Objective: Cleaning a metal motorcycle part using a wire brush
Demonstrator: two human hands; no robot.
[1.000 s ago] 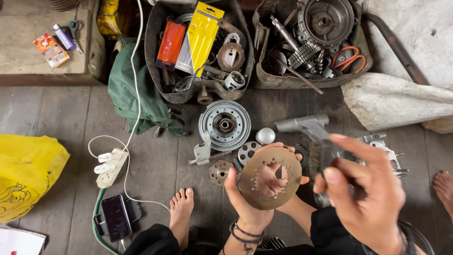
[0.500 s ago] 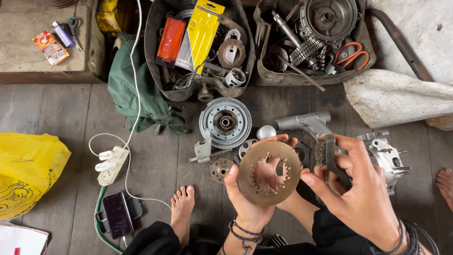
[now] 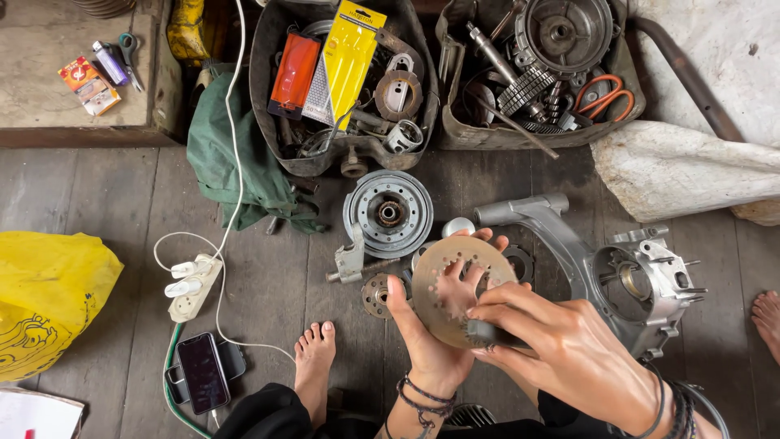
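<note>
Grey floorboards (image 3: 122, 195) lie below us, strewn with engine parts. Our left hand (image 3: 435, 341) cups a toothed brass-coloured ring plate (image 3: 455, 280) from beneath, above the floor. Our right hand (image 3: 569, 358) pinches a small dark tool (image 3: 487, 332) against the plate's lower edge, beside a silver engine casing (image 3: 634, 284).

Toothed ring plate (image 3: 457, 286) on the left hand (image 3: 431, 341), right hand (image 3: 569, 358) at its lower right edge, engine casing (image 3: 634, 280) right of it, wheel hub (image 3: 388, 213) behind, power strip (image 3: 193, 284) and phone (image 3: 203, 372) far left on the floor (image 3: 97, 195)
</note>
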